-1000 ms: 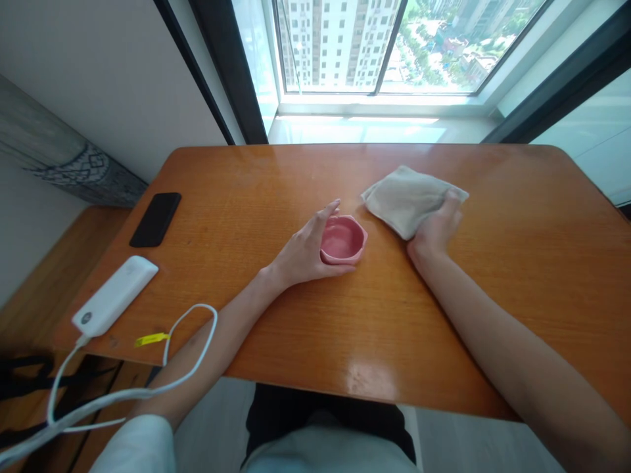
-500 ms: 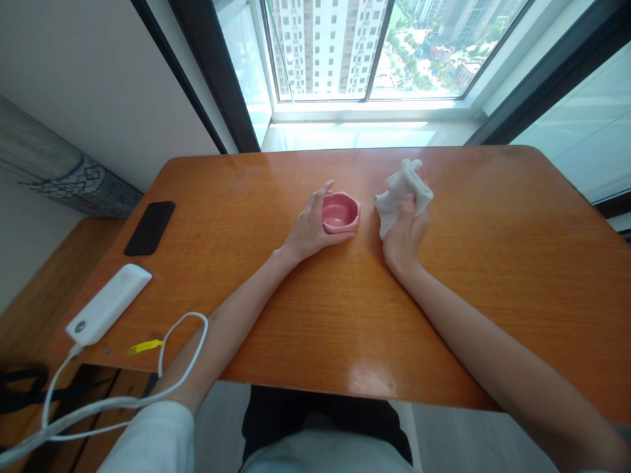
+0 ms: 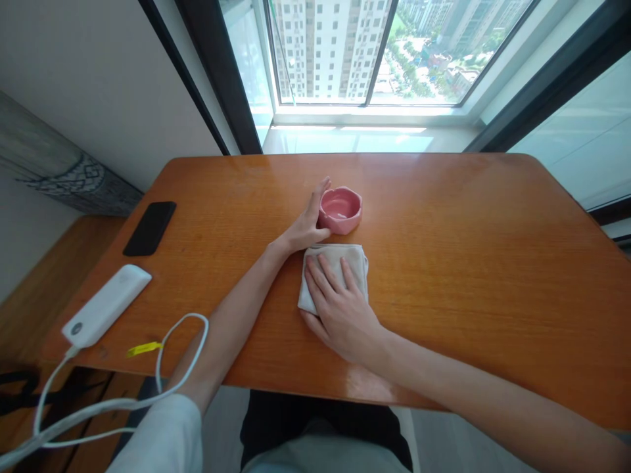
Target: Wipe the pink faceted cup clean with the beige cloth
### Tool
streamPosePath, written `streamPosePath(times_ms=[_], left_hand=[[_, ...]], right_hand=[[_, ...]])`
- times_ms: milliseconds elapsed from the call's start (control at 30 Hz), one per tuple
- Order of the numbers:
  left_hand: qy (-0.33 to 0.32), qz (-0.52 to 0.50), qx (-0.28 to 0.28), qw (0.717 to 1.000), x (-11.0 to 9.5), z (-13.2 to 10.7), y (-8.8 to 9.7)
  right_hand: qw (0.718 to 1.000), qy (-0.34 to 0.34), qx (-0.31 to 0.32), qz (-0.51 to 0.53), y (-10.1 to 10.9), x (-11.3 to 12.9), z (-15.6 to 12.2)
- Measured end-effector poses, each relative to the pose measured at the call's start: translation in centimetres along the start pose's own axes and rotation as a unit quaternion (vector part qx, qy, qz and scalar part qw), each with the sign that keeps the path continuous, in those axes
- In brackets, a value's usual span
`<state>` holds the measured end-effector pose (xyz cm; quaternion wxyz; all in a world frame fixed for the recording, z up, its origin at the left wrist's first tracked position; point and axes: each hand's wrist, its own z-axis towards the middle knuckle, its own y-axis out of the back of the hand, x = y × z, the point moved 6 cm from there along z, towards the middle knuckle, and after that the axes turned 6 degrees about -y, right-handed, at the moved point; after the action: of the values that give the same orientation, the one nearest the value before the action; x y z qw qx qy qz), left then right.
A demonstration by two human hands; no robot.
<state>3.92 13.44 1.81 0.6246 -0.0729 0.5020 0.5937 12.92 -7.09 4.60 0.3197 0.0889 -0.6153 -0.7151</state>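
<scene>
On the wooden table (image 3: 444, 263), open left grip (image 3: 306, 228) touches a pink bowl (image 3: 340, 210); open right grip (image 3: 341, 316) presses folded cloth (image 3: 336, 255).

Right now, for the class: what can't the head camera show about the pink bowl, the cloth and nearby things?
Head view:
Cloth: partly hidden under the right hand.
Pink bowl: left side partly hidden by left-hand fingers; underside hidden by the bowl itself.
White cable: cut off by the lower left edge.
Yellow tag: too small to read any marking.
</scene>
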Motion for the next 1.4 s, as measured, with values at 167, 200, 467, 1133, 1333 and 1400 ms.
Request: streamPosePath(times_ms=[167, 200, 467, 1133, 1333, 1400], left_hand=[[0.065, 0.114, -0.08, 0.988, 0.3, -0.5, 3.0], [0.073, 0.162, -0.082, 0.981, 0.4, -0.6, 3.5], [0.166, 0.338, -0.026, 0.926, 2.5, -1.8, 3.9], [0.15, 0.338, -0.031, 0.929, 2.4, -1.7, 3.8], [0.15, 0.338, -0.033, 0.928, 2.5, -1.8, 3.8], [0.16, 0.345, -0.024, 0.924, 2.3, -1.7, 3.8]], right_hand=[[0.975, -0.027, -0.199, 0.09, 5.3, -5.5, 2.9], [0.966, -0.052, -0.236, 0.087, 6.1, -7.8, 3.9], [0.941, -0.328, -0.023, -0.074, 2.7, -22.5, 8.6], [0.946, -0.314, -0.02, -0.076, 2.6, -22.4, 8.2], [0.947, -0.311, -0.023, -0.074, 2.6, -22.4, 8.2], [0.947, -0.311, -0.025, -0.075, 2.6, -22.4, 8.2]])
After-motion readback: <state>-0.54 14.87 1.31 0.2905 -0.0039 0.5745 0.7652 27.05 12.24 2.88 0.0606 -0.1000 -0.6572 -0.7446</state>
